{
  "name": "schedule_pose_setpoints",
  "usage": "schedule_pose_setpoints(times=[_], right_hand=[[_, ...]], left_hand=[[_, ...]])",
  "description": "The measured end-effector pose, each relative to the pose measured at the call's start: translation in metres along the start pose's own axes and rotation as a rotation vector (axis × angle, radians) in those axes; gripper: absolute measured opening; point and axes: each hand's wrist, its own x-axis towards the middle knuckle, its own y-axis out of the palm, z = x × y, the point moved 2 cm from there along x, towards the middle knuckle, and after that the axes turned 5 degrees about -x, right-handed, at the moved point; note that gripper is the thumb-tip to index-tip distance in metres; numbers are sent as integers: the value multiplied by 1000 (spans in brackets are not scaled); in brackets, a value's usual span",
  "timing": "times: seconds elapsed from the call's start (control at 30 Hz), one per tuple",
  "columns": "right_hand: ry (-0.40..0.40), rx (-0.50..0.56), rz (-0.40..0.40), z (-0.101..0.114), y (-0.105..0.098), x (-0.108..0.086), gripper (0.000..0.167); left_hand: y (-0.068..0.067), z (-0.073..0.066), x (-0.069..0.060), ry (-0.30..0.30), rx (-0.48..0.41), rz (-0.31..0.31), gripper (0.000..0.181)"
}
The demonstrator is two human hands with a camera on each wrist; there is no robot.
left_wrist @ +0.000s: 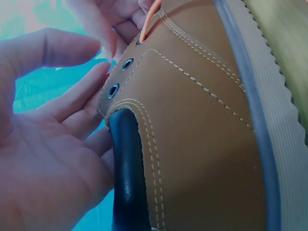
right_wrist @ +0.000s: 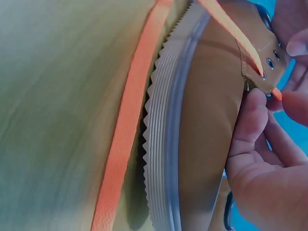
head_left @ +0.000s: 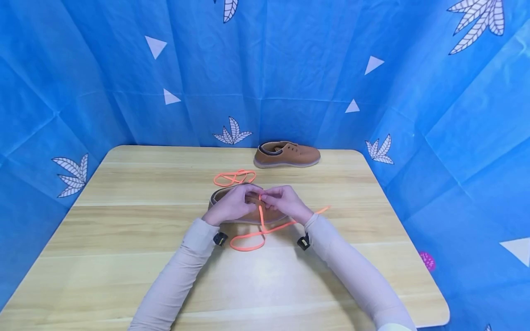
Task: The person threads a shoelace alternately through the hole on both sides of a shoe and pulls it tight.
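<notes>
A brown shoe (head_left: pixel 273 215) stands at the middle of the table, an orange shoelace (head_left: pixel 262 219) coming out of one eyelet and trailing over its near side. With its fingertips at the eyelet flap, my left hand (left_wrist: pixel 57 110) touches the shoe's edge; its thumb is straight and apart from the leather. On the toe side, my right hand (right_wrist: pixel 262 168) pinches a short orange bit of the lace below the flap. Two bare metal eyelets (left_wrist: pixel 120 77) show in the left wrist view. The shoe's far side is mostly hidden by both hands in the head view.
Behind the shoe lies a second orange lace (head_left: pixel 235 177), loosely looped. Another brown shoe (head_left: pixel 290 155), with no lace visible in it, stands at the back edge of the wooden table (head_left: pixel 103 257). A blue patterned curtain (head_left: pixel 265 69) encloses the back and sides.
</notes>
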Motion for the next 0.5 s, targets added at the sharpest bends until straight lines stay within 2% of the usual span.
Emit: schedule_pose_setpoints(times=[0.13, 0.27, 0.33, 0.4, 0.5], right_hand=[[21, 2, 32, 1, -2, 1, 21], [-4, -21, 35, 2, -1, 3, 18], [-4, -22, 25, 3, 0, 3, 18], [8, -15, 13, 3, 1, 3, 18], [26, -4, 4, 4, 2, 2, 19]], left_hand=[[-1, -3, 0, 16, 0, 0, 51], [-7, -2, 0, 76, 47, -4, 46], [-13, 0, -1, 112, 70, -49, 43], [-20, 4, -1, 140, 126, -133, 40], [-29, 13, 0, 120, 229, -273, 38]])
